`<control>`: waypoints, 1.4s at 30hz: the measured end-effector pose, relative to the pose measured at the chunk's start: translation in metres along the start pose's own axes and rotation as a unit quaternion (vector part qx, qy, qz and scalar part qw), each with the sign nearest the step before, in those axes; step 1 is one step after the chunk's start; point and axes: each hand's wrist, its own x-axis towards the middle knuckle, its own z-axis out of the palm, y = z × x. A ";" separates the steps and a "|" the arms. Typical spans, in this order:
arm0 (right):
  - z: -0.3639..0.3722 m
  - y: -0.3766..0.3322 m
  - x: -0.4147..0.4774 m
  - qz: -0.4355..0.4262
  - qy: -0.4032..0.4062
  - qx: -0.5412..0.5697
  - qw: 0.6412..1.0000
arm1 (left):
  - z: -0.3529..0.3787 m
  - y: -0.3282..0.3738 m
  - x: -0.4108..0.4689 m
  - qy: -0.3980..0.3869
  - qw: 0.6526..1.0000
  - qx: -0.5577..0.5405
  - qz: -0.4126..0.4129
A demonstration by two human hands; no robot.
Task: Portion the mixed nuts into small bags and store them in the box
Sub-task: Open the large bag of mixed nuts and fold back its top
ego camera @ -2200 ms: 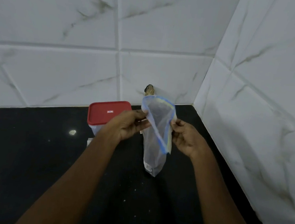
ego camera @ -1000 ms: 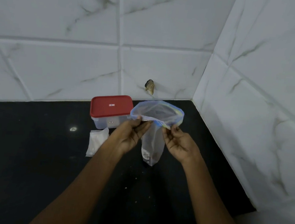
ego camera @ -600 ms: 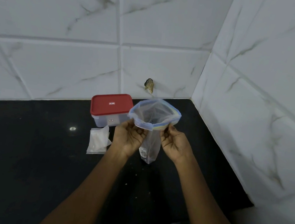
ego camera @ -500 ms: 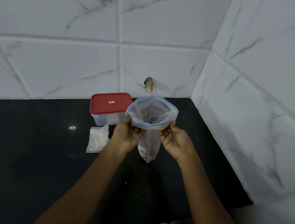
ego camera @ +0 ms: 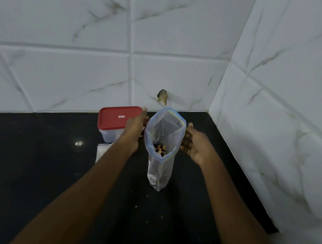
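Mixed nuts (ego camera: 160,149) show as a small heap of pale and dark pieces, seen down through the open mouth of a clear zip bag (ego camera: 159,173). The left hand (ego camera: 135,128) is at the bag's left side near the rim, back towards the camera, fingers stretched forward and gripping nothing. The right hand (ego camera: 194,145) is at the bag's right side, palm turned to the bag, fingers loosely spread and holding nothing. Its fingertips come right up to the blue-edged rim. Whether either hand actually touches the plastic cannot be told.

Between the hands the bag stands upright on the black counter (ego camera: 30,167), its mouth spread wide. Just left of the left hand sits the box (ego camera: 110,135), a clear tub shut with a red lid (ego camera: 119,117), close to the back wall. In front of the box lies a pile of small bags (ego camera: 101,152), pale and partly hidden by the left forearm. White marble-patterned tiles (ego camera: 61,70) cover the walls behind and to the right. A small brown lump (ego camera: 162,98) sticks out of the back wall above the bag.
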 end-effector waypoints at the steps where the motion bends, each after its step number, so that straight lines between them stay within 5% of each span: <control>1: 0.003 -0.004 0.003 0.001 -0.009 0.000 1.000 | 0.001 0.004 0.004 -0.003 1.000 0.014 0.014; 7: 0.012 -0.016 0.012 0.037 -0.065 0.064 0.995 | 0.012 0.021 0.015 -0.118 0.990 -0.041 -0.060; 17: 0.002 -0.011 0.024 0.039 -0.121 0.118 0.985 | 0.007 0.003 0.036 -0.147 0.959 -0.167 -0.177; 20: 0.005 -0.010 0.027 -0.002 -0.076 -0.039 0.996 | 0.012 -0.003 0.041 -0.112 0.986 -0.060 -0.104; 24: 0.014 -0.014 0.034 -0.111 0.020 -0.265 0.958 | 0.016 0.000 0.043 -0.060 0.990 0.106 0.066; 28: 0.026 -0.022 0.047 -0.215 0.068 -0.401 0.888 | 0.014 0.008 0.054 -0.021 0.917 0.332 0.219; 31: 0.033 -0.028 0.054 -0.240 0.077 -0.466 0.848 | 0.015 0.014 0.060 0.018 0.852 0.457 0.256; 34: 0.034 -0.029 0.064 -0.244 0.064 -0.501 0.828 | 0.014 0.018 0.064 0.036 0.828 0.491 0.271; 38: 0.027 -0.030 0.067 -0.242 0.016 -0.429 0.870 | 0.016 0.022 0.063 0.022 0.852 0.451 0.266; 42: 0.028 -0.031 0.062 -0.264 -0.007 -0.405 0.875 | 0.016 0.025 0.055 -0.059 0.926 0.311 0.207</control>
